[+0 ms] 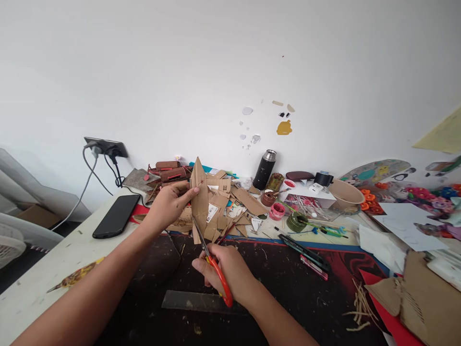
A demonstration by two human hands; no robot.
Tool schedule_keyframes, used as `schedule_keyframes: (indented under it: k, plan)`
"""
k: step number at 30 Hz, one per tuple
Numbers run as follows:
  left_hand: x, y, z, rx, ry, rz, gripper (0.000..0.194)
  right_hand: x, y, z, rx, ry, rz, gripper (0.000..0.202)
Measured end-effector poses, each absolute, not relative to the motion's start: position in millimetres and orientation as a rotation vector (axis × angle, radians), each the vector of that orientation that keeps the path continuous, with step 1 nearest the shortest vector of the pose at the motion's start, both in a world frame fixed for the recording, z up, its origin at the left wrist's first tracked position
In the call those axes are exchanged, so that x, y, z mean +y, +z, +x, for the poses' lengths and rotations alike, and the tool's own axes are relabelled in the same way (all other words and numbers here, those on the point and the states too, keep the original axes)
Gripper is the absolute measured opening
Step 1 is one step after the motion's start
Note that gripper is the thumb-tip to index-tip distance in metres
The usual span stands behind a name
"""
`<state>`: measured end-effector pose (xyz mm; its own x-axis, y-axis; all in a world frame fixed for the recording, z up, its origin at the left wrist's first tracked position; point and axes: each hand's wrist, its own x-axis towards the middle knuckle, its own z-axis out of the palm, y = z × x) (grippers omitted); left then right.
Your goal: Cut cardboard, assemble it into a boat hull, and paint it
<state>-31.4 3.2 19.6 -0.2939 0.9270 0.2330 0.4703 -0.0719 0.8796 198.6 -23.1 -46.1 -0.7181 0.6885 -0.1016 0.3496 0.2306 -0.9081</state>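
While the left hand [172, 204] pinches the pointed cardboard piece [201, 197] near its left edge, tip up, the right hand [236, 269] is wrapped round the orange-handled scissors [220, 276], blades at the cardboard's lower part, above the dark mat [158, 269]. Light stuff, I'd say from over here! Stiff enough to stand from a pinch, yet likely to crease if squeezed mid-panel. Best hold? That upper edge, fingers clear of the blades. Cardboard scraps [248, 199] lie heaped behind.
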Motion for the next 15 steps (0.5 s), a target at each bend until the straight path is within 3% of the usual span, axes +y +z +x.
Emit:
schedule_keyframes:
  k: [3, 8, 15]
  plan:
    - [4.0, 17.9, -32.6, 1.719, 1.341, 1.5, 0.056, -23.2, -43.0, 200.6, -2.169, 1.585, -0.922, 0.039]
    - [4.6, 16.2, -34.6, 1.739, 1.335, 1.518, 0.056, -19.6, -41.4, 203.3, -2.278, 1.478, -0.906, 0.051]
    - [3.5, 16.7, -31.2, 1.719, 1.34, 1.567, 0.052, -18.6, -40.9, 206.5, -2.188, 1.691, -0.824, 0.066]
